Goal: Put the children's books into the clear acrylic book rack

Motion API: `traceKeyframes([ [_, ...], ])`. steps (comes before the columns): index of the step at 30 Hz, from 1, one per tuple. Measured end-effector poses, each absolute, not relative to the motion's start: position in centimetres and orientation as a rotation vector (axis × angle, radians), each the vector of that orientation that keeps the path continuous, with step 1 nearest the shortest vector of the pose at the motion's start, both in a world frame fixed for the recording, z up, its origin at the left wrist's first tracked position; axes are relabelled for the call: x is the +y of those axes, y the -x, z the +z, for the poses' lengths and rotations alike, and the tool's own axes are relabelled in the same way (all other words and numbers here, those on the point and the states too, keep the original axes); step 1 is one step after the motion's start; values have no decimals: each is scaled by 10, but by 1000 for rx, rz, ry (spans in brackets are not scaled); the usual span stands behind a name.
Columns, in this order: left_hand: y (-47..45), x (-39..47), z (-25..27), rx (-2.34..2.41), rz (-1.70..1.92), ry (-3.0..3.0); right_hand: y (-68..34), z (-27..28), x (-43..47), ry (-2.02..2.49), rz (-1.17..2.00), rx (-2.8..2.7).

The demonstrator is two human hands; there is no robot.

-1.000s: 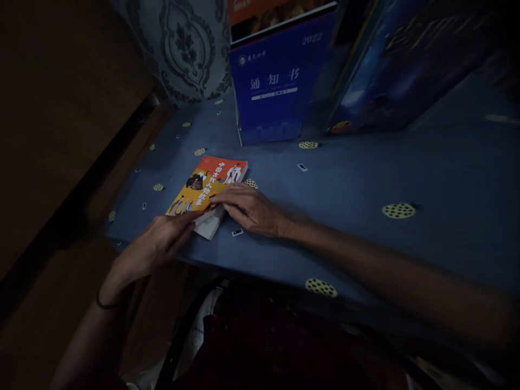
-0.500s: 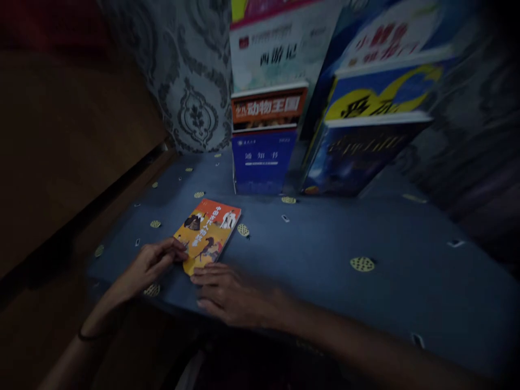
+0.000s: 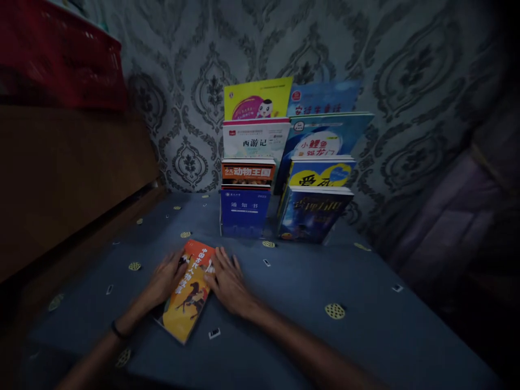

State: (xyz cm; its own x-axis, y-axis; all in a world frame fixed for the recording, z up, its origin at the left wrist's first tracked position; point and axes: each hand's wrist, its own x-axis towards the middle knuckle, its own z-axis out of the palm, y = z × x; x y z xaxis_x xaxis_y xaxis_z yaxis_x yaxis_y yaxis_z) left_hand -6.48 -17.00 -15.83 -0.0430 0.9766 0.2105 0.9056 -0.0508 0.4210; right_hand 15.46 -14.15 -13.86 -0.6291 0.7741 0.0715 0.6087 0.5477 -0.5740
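A thin orange and yellow book (image 3: 189, 303) with white Chinese characters and a horse picture lies slantwise on the blue patterned cloth (image 3: 284, 303). My left hand (image 3: 164, 276), slightly blurred, holds it along the left side, with the fingertips over the cover near the top. At its upper right edge rests my right hand (image 3: 229, 281), fingers stretched out and the thumb touching the cover. Behind it, a dark blue booklet (image 3: 245, 216) fronts the left stack of upright books, and a dark blue book with gold lettering (image 3: 312, 214) fronts the right one.
Further back in the stacks are an orange-banded book (image 3: 247, 173), a white book (image 3: 255, 138) and a yellow book (image 3: 258, 97). Patterned wallpaper (image 3: 195, 81) rises behind. To the left stands a brown wooden panel (image 3: 73, 179) with a red basket (image 3: 81, 59) above it.
My view has tilted up, showing more wall and the stack tops. Both hands have shifted from the book's lower end to its upper sides. The book now lies closer to me.
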Motion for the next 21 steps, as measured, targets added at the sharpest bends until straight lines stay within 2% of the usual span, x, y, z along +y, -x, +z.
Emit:
traceKeyframes([
  [9, 57, -172, -151, 2252, 565, -2187, -154, -136, -151, 1343, 763, -2354],
  [18, 44, -171, -147, 2413, 384, -2167, -157, -149, -212, 1067, 943, -2458],
  [21, 46, -169, -145, 2399, 503, -2063, -156, -152, -213, 1051, 967, -2457],
])
